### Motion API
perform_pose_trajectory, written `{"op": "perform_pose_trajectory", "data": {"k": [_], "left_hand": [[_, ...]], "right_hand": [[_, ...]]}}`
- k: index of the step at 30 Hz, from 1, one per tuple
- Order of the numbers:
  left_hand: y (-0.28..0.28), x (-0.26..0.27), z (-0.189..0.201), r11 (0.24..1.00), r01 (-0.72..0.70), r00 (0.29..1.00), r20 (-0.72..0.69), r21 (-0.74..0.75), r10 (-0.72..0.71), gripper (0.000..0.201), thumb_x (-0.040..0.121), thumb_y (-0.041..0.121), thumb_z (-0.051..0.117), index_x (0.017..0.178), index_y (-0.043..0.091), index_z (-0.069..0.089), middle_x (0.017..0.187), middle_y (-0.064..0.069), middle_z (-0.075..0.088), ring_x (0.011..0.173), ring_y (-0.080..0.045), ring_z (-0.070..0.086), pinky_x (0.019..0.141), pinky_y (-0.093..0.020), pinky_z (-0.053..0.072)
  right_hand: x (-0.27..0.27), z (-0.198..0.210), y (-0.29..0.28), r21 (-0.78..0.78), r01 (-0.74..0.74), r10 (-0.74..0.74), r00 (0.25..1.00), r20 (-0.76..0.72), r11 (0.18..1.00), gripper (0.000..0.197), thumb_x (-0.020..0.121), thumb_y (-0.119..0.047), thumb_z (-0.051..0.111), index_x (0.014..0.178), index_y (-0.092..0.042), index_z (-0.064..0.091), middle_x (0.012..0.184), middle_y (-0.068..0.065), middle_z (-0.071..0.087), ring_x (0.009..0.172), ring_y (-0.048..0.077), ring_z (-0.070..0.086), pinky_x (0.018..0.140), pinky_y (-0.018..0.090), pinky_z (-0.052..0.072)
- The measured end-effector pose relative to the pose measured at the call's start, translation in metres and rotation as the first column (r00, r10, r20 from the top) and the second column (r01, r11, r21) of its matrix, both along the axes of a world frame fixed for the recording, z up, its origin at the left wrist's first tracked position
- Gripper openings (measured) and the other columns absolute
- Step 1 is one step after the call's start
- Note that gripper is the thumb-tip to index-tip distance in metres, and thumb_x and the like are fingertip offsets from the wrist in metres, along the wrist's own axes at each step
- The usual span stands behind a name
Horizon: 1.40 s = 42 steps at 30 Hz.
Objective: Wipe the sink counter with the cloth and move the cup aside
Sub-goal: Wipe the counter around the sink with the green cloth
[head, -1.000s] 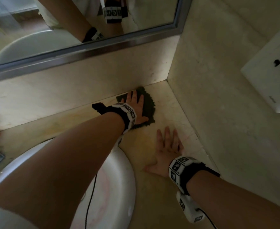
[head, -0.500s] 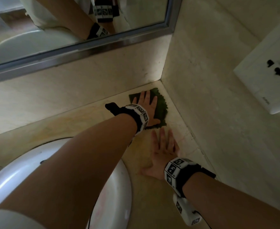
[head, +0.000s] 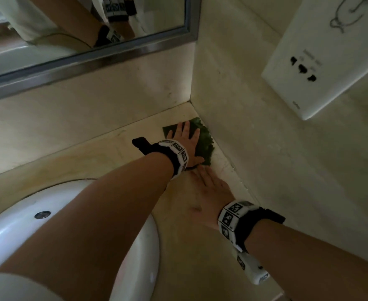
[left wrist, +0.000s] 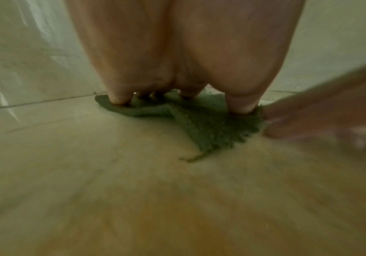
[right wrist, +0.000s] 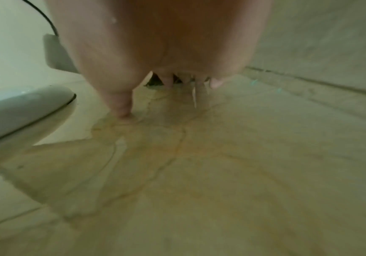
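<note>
From the head view, the left hand lies flat with fingers straight on the green cloth, pressing it to the tabletop just right of centre in the frame, right where the two walls meet. A second ago the cloth sat further out from that corner; it has since been pushed hard up against the side wall, so this stretch looks nearly wiped. The right hand rests flat and spread on the stone just below the cloth, fingertips touching its near edge. The white sink fills the lower left. No cup shows anywhere, so that part seems not yet done.

The left wrist view shows the cloth bunched under the fingertips at mid-frame, against the wall seam.

The right wrist view shows the right hand's fingers straight, touching wet, streaked stone, with the sink rim at left.
</note>
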<state>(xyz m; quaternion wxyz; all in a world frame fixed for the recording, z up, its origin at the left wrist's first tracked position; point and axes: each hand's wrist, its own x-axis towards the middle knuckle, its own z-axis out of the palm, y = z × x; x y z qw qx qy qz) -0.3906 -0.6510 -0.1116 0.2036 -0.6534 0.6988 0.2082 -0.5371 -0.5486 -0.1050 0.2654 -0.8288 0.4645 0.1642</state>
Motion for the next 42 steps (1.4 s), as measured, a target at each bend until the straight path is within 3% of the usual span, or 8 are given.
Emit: {"op": "perform_pose_trajectory", "data": {"k": [4,6,9,13,19,28,34,42], "left_hand": [[0.020,-0.014,0.000,1.000,0.013,1.000,-0.007,-0.013,-0.013,0.104,0.081,0.073,0.045,0.151,0.025,-0.014,0.157,-0.011,-0.025,0.145,-0.033,-0.018,0.118,-0.054,0.004],[0.037,-0.024,0.003,1.000,0.029,0.999,-0.033,0.005,-0.029,0.103,0.081,0.073,0.045,0.151,0.026,-0.013,0.157,-0.009,-0.025,0.145,-0.032,-0.018,0.119,-0.052,0.004],[0.066,-0.030,0.009,0.999,0.044,0.992,-0.122,0.002,-0.043,0.104,0.078,0.075,0.046,0.152,0.026,-0.008,0.158,-0.006,-0.022,0.146,-0.029,-0.017,0.120,-0.049,0.002],[0.106,-0.004,0.016,0.990,-0.122,0.990,-0.077,-0.075,0.117,0.117,0.075,0.070,0.056,0.152,0.013,-0.011,0.159,-0.011,-0.015,0.147,-0.030,-0.011,0.120,-0.046,0.003],[0.157,0.013,0.004,0.980,-0.197,0.980,-0.008,0.023,0.197,0.128,0.070,0.063,0.069,0.150,0.009,-0.014,0.157,-0.012,-0.024,0.146,-0.029,-0.016,0.121,-0.045,0.007],[0.174,0.000,0.001,0.976,-0.215,0.974,-0.068,0.036,0.217,0.121,0.073,0.059,0.068,0.151,0.011,-0.011,0.157,-0.010,-0.023,0.146,-0.031,-0.015,0.120,-0.047,0.008],[0.195,-0.022,0.004,0.981,-0.193,0.977,-0.083,0.035,0.195,0.120,0.074,0.056,0.070,0.151,0.009,-0.009,0.158,-0.010,-0.021,0.146,-0.031,-0.014,0.120,-0.048,0.009],[0.233,-0.054,0.009,0.983,-0.179,0.979,-0.091,0.039,0.182,0.115,0.077,0.053,0.070,0.152,0.011,-0.007,0.159,-0.007,-0.017,0.147,-0.030,-0.011,0.120,-0.047,0.010]], "right_hand": [[-0.016,0.018,-0.006,-0.262,0.226,-0.194,0.971,0.141,0.938,0.052,0.089,-0.026,0.050,0.140,-0.017,0.039,0.147,0.006,0.036,0.135,0.026,0.034,0.107,0.038,0.034],[-0.019,0.022,-0.015,-0.232,0.286,-0.246,0.951,0.185,0.930,0.055,0.092,-0.020,0.050,0.145,-0.015,0.034,0.152,0.006,0.031,0.141,0.024,0.028,0.113,0.035,0.031],[-0.013,0.024,-0.027,-0.191,0.163,-0.132,0.978,0.163,0.968,0.074,0.091,-0.017,0.056,0.153,-0.014,0.016,0.161,0.002,0.012,0.149,0.018,0.011,0.120,0.032,0.020],[0.008,0.016,-0.037,-0.166,0.020,-0.016,1.000,0.022,0.986,0.073,0.098,-0.033,0.046,0.154,-0.012,0.004,0.162,0.004,-0.003,0.150,0.022,-0.002,0.122,0.038,0.014],[0.024,-0.009,-0.029,-0.086,-0.099,0.080,0.977,-0.196,0.991,0.075,0.099,-0.047,0.032,0.152,-0.019,-0.014,0.160,0.002,-0.022,0.148,0.024,-0.015,0.122,0.042,0.004],[-0.033,-0.012,-0.006,-0.131,0.009,-0.037,0.977,-0.212,0.991,0.068,0.102,-0.037,0.028,0.153,-0.019,-0.013,0.160,0.003,-0.019,0.149,0.023,-0.011,0.123,0.040,0.004],[-0.069,0.001,0.019,-0.071,-0.013,-0.001,0.981,-0.195,0.997,0.078,0.097,-0.009,0.045,0.153,-0.012,-0.009,0.161,0.008,-0.014,0.149,0.025,-0.007,0.120,0.034,0.005],[-0.100,0.018,0.073,-0.026,-0.104,0.097,0.978,-0.183,0.994,0.083,0.090,0.009,0.044,0.154,-0.013,-0.005,0.162,0.005,-0.011,0.150,0.024,-0.005,0.119,0.038,0.016]]}}
